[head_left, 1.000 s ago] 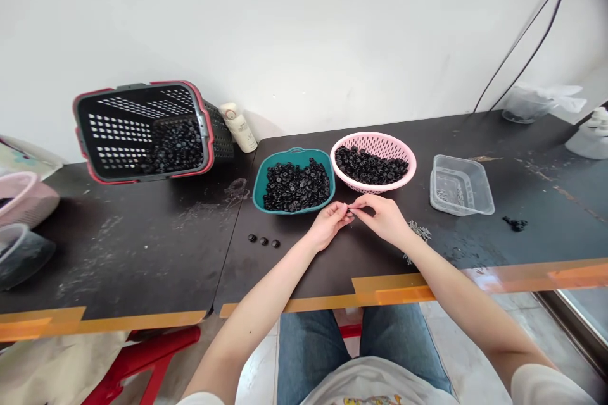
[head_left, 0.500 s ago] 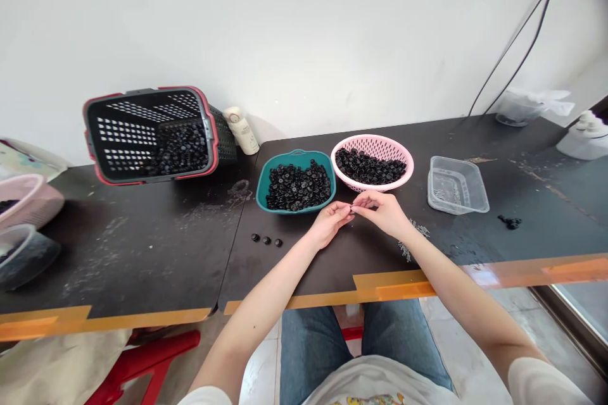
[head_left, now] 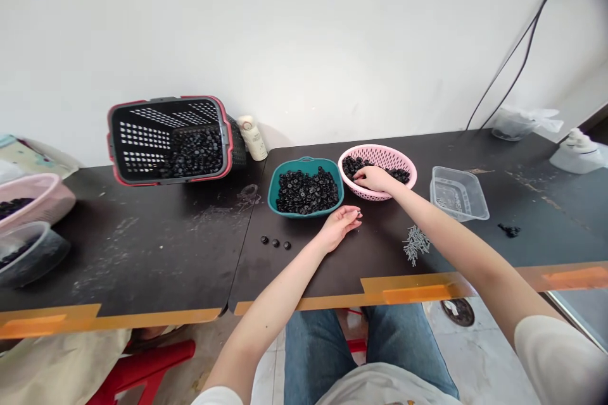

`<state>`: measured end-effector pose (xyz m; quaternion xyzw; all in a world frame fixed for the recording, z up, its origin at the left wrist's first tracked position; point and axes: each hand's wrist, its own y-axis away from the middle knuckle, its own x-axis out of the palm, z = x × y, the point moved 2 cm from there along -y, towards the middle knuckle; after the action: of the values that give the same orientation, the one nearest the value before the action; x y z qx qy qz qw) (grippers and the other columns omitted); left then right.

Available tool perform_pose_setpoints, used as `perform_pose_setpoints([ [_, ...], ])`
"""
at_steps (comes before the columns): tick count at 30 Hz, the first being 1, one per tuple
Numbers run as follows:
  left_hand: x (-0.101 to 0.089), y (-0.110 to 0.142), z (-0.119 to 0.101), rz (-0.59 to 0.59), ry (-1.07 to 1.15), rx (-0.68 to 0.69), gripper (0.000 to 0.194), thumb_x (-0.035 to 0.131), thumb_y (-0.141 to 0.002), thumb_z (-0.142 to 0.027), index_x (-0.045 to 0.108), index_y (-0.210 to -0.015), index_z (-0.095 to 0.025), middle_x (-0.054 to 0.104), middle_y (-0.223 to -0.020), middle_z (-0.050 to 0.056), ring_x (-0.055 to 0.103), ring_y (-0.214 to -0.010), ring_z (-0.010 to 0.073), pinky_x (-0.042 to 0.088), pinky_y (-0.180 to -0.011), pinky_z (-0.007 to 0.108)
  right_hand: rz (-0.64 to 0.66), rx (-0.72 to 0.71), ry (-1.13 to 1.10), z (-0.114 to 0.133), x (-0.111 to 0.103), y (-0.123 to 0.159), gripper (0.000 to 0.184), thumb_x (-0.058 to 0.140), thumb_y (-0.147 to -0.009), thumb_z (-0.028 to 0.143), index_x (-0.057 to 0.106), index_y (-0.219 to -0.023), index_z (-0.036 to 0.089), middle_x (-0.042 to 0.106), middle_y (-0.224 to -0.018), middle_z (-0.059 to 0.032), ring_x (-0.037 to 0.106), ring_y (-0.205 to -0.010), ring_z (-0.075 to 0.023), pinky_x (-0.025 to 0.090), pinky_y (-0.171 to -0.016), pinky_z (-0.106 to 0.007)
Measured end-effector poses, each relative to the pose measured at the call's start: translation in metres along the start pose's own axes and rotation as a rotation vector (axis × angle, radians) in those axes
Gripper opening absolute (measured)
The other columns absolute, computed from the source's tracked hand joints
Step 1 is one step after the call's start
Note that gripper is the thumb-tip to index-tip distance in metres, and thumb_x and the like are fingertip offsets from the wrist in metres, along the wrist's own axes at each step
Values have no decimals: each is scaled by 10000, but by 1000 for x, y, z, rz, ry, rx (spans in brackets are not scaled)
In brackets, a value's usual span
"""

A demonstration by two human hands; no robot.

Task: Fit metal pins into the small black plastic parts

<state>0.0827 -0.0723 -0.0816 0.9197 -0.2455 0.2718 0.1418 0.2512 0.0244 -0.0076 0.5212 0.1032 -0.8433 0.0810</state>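
Reaching with the right hand (head_left: pixel 374 178) into the pink basket (head_left: pixel 390 155), at one o'clock from the left hand (head_left: pixel 338 229), with fingertips among the black parts (head_left: pixel 354 166); cannot tell if gripping any. Pinching narrowly with the left hand, over the dark table (head_left: pixel 373 259), a small pale piece (head_left: pixel 359 214), too tiny to name exactly. Seeing from this hand the teal tray (head_left: pixel 272 193) with black discs (head_left: pixel 308 192) at eleven o'clock, three black caps (head_left: pixel 275 243) at nine, and loose metal screws (head_left: pixel 416 244) at three.

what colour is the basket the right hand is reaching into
The basket is pink; it shows best in the head view.
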Motion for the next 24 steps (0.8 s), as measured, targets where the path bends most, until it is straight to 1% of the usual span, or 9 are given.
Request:
perform_pose_setpoints([
  [4,-1,0,1,7,-21,2,345,787,-687,-342,657,-924,-128,642,-873,27,557,-682,59,444,-880,313,-32,-2,-4,4,4,-1,190,610,-805,223,741,-937,185,742,-956,-64,676,-890,-239,496,-849,-330],
  [8,-1,0,1,10,-20,4,341,782,-690,-352,655,-913,-128,644,-877,28,555,-674,58,442,-878,315,-115,14,-37,-1,-4,9,219,556,-849,222,708,-985,140,720,-1015,-106,661,-954,-249,489,-896,-372],
  [10,0,1,1,5,-7,4,353,793,-677,-341,655,-924,-130,647,-887,31,562,-682,61,442,-881,317,-162,31,-156,-2,-9,22,222,554,-854,238,683,-1000,131,716,-999,-110,672,-926,-232,513,-875,-372],
  [13,0,2,0,-14,18,11,364,809,-656,-322,653,-925,-133,648,-889,29,568,-691,65,445,-889,322,-163,-1,-508,3,-10,50,277,670,-772,310,657,-1004,160,716,-934,-82,685,-873,-220,553,-830,-376],
  [15,1,2,1,-41,32,35,348,798,-669,-340,650,-909,-135,646,-874,23,562,-680,61,450,-889,323,-147,-52,-606,9,-6,71,410,745,-697,328,639,-1061,172,709,-903,-70,684,-841,-217,564,-822,-384],
  [16,1,2,1,-56,34,52,342,786,-682,-357,649,-904,-136,645,-865,20,559,-673,59,454,-886,324,-149,-61,-609,12,-2,81,415,750,-691,330,643,-1059,171,707,-882,-67,683,-822,-215,568,-817,-386],
  [18,1,3,2,-79,23,86,340,761,-706,-390,643,-904,-140,641,-854,18,556,-664,59,465,-873,328,-153,-63,-589,14,6,95,341,732,-709,331,672,-1001,165,707,-845,-66,682,-780,-213,574,-799,-391],
  [20,2,3,3,-88,-2,110,339,746,-721,-400,637,-914,-145,636,-870,21,565,-679,67,481,-855,331,-138,-69,-587,14,15,102,282,715,-719,327,693,-948,163,711,-883,-76,685,-790,-218,575,-802,-397],
  [24,5,5,5,-117,-82,153,316,730,-739,-390,629,-926,-155,606,-939,30,590,-769,100,516,-813,322,-65,-66,-642,13,27,104,272,690,-733,311,697,-961,164,720,-896,-72,695,-828,-226,579,-813,-402],
])
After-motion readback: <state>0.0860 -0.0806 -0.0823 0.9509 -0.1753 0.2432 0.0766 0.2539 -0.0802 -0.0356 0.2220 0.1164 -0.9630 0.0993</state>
